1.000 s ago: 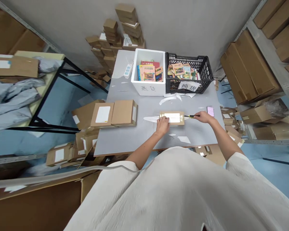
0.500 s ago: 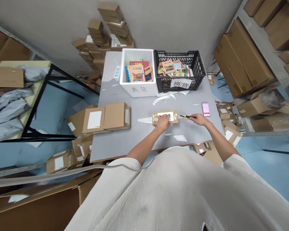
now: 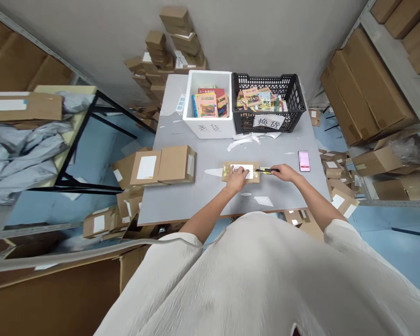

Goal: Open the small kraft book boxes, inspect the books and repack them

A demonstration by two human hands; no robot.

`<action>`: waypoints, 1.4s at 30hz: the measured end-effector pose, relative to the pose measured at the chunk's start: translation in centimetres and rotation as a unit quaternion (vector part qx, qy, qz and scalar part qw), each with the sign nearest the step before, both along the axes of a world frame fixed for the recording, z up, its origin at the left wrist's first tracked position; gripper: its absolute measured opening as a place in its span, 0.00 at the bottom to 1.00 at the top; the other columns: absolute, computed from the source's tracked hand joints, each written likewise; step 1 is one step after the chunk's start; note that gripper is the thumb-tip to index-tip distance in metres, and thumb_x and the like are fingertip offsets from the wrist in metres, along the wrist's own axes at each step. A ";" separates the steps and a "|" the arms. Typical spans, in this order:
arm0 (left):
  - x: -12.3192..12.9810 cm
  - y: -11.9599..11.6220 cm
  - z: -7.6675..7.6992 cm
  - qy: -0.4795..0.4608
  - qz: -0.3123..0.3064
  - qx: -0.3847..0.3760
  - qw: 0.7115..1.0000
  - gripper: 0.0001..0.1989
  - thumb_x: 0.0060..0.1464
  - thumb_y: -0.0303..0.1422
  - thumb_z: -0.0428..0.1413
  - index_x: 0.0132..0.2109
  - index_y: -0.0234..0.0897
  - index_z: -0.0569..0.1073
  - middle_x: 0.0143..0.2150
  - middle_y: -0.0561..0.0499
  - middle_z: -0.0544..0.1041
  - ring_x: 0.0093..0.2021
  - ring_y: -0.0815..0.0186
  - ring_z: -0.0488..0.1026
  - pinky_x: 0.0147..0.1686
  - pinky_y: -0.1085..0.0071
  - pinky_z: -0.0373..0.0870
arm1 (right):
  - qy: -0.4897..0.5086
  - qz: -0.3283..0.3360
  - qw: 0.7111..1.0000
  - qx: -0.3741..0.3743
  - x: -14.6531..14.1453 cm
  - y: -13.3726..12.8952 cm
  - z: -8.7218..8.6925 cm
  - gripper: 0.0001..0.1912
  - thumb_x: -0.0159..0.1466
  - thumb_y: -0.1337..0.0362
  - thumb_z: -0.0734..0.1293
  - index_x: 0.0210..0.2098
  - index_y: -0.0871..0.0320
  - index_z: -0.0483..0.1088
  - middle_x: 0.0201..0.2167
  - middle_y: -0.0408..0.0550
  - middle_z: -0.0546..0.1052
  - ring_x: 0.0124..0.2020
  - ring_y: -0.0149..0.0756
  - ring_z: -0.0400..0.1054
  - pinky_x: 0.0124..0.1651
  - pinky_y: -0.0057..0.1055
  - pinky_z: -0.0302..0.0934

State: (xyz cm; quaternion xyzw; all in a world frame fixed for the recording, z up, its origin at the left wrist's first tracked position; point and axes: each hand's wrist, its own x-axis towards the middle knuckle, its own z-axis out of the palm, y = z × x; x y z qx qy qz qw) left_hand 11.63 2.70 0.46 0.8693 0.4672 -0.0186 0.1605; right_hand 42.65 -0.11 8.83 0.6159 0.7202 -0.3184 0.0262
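A small taped cardboard box (image 3: 225,173) with a white label lies on the grey table (image 3: 182,203) in front of me. My left hand (image 3: 237,178) rests on top of it, fingers spread over the label. In my right hand (image 3: 283,172) is a yellow and black utility knife (image 3: 267,171), its fingers closed round the handle. The knife's tip reaches over the right end of the box, at the edge of the label. Whether the blade is cutting in, I cannot tell.
Behind the box stand a white foam bin (image 3: 210,127) and a black crate (image 3: 269,124), both holding books. Larger cartons (image 3: 177,164) sit at the left, a phone (image 3: 304,161) at the right. Paper scraps (image 3: 263,201) lie about. Shelving flanks both sides.
My right hand has moved left, bringing the knife from beside the box's right end onto its top. The left hand stays on the box. The whole view has shifted slightly.
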 end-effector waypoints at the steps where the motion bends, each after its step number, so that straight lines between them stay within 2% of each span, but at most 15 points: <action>1: -0.1 0.0 0.0 0.000 -0.004 -0.001 1.000 0.31 0.61 0.32 0.68 0.69 0.48 0.74 0.65 0.42 0.75 0.61 0.48 0.79 0.82 0.39 0.44 | -0.028 0.019 0.999 0.000 -0.3 0.4 0.1 0.21 0.79 0.58 0.62 0.62 0.53 0.82 0.53 0.52 0.87 0.50 0.45 0.79 0.47 0.32 0.64; 4: -0.2 0.2 -0.1 -0.001 -0.017 -0.001 1.000 0.31 0.61 0.32 0.68 0.69 0.49 0.74 0.65 0.43 0.75 0.62 0.48 0.79 0.83 0.40 0.44 | -0.096 0.062 0.993 0.008 -1.0 1.6 0.4 0.22 0.79 0.60 0.60 0.62 0.51 0.82 0.56 0.54 0.87 0.52 0.48 0.78 0.47 0.34 0.63; 7: 0.0 0.3 -0.2 -0.002 -0.024 0.001 1.000 0.30 0.61 0.31 0.68 0.69 0.47 0.75 0.65 0.42 0.75 0.62 0.48 0.79 0.83 0.41 0.44 | -0.102 0.059 0.993 0.002 -1.3 2.2 0.2 0.21 0.78 0.60 0.60 0.59 0.51 0.83 0.54 0.54 0.87 0.51 0.47 0.78 0.46 0.33 0.63; 12: 0.4 0.5 -0.1 0.007 -0.031 -0.003 0.999 0.29 0.62 0.32 0.68 0.69 0.44 0.74 0.65 0.40 0.75 0.63 0.48 0.80 0.84 0.42 0.44 | 0.030 -0.006 0.994 -0.101 -0.2 1.1 -1.5 0.19 0.77 0.56 0.61 0.48 0.56 0.82 0.38 0.47 0.84 0.37 0.37 0.73 0.41 0.29 0.63; 17: 0.3 0.5 -0.2 0.012 -0.036 -0.002 0.999 0.30 0.63 0.32 0.67 0.70 0.44 0.74 0.65 0.40 0.75 0.64 0.48 0.79 0.85 0.43 0.44 | 0.127 -0.063 0.981 -0.133 1.2 -1.1 -3.1 0.19 0.74 0.51 0.62 0.48 0.55 0.79 0.33 0.42 0.79 0.28 0.33 0.64 0.33 0.28 0.59; 21: 0.3 0.5 -0.4 0.006 -0.044 0.000 0.999 0.30 0.62 0.31 0.68 0.69 0.44 0.74 0.64 0.41 0.76 0.63 0.48 0.80 0.85 0.44 0.45 | 0.144 -0.084 0.974 -0.150 1.0 -1.8 -3.2 0.20 0.73 0.48 0.63 0.47 0.54 0.79 0.32 0.42 0.79 0.28 0.33 0.65 0.32 0.28 0.60; 25: 0.2 0.6 -0.5 0.006 -0.053 0.008 0.999 0.29 0.63 0.31 0.68 0.69 0.44 0.74 0.64 0.41 0.75 0.62 0.49 0.81 0.85 0.44 0.43 | 0.166 -0.092 0.976 -0.103 0.0 -1.7 -3.1 0.17 0.72 0.51 0.64 0.41 0.55 0.78 0.31 0.42 0.78 0.32 0.33 0.67 0.37 0.27 0.62; 27: 0.2 0.8 -0.6 0.004 -0.056 0.009 0.998 0.29 0.63 0.32 0.68 0.69 0.44 0.74 0.64 0.41 0.75 0.60 0.49 0.81 0.85 0.43 0.44 | 0.179 -0.105 0.973 -0.101 -0.1 -1.8 -3.2 0.16 0.71 0.51 0.65 0.38 0.55 0.77 0.29 0.41 0.77 0.31 0.33 0.65 0.35 0.27 0.60; 31: 0.2 1.1 -0.9 -0.004 -0.054 0.010 0.999 0.30 0.62 0.32 0.68 0.69 0.43 0.74 0.64 0.41 0.75 0.59 0.49 0.82 0.84 0.43 0.46 | 0.210 -0.124 0.955 -0.167 0.7 -2.9 -3.6 0.18 0.69 0.46 0.70 0.37 0.54 0.76 0.27 0.41 0.76 0.24 0.30 0.60 0.27 0.28 0.53; 34: 0.2 1.0 -1.2 -0.007 -0.057 0.015 0.998 0.30 0.63 0.31 0.67 0.70 0.41 0.74 0.65 0.39 0.75 0.61 0.48 0.81 0.84 0.43 0.46 | 0.243 -0.156 0.944 -0.159 1.4 -4.1 -4.2 0.19 0.69 0.45 0.73 0.37 0.54 0.75 0.27 0.42 0.77 0.24 0.31 0.63 0.26 0.27 0.55; 36: 0.1 0.7 -1.3 -0.014 -0.061 0.012 0.998 0.33 0.63 0.30 0.66 0.73 0.40 0.72 0.65 0.38 0.75 0.63 0.47 0.79 0.84 0.43 0.47 | 0.265 -0.190 0.936 -0.132 1.6 -4.7 -4.5 0.19 0.70 0.45 0.73 0.37 0.55 0.74 0.28 0.44 0.79 0.27 0.33 0.69 0.28 0.26 0.59; 39: -0.2 0.3 -1.3 -0.049 -0.048 0.014 0.998 0.41 0.63 0.33 0.66 0.79 0.40 0.64 0.73 0.34 0.70 0.72 0.42 0.72 0.80 0.44 0.57 | 0.277 -0.225 0.929 -0.101 1.5 -5.1 -4.7 0.20 0.70 0.44 0.73 0.40 0.55 0.74 0.31 0.46 0.81 0.30 0.35 0.73 0.29 0.27 0.62; 42: -0.3 0.4 -1.0 -0.086 -0.017 0.032 0.996 0.37 0.69 0.37 0.60 0.80 0.41 0.63 0.81 0.33 0.62 0.80 0.40 0.61 0.77 0.43 0.60 | 0.274 -0.227 0.932 -0.070 1.3 -5.4 -4.7 0.22 0.71 0.41 0.73 0.43 0.55 0.76 0.32 0.46 0.83 0.30 0.35 0.73 0.30 0.28 0.64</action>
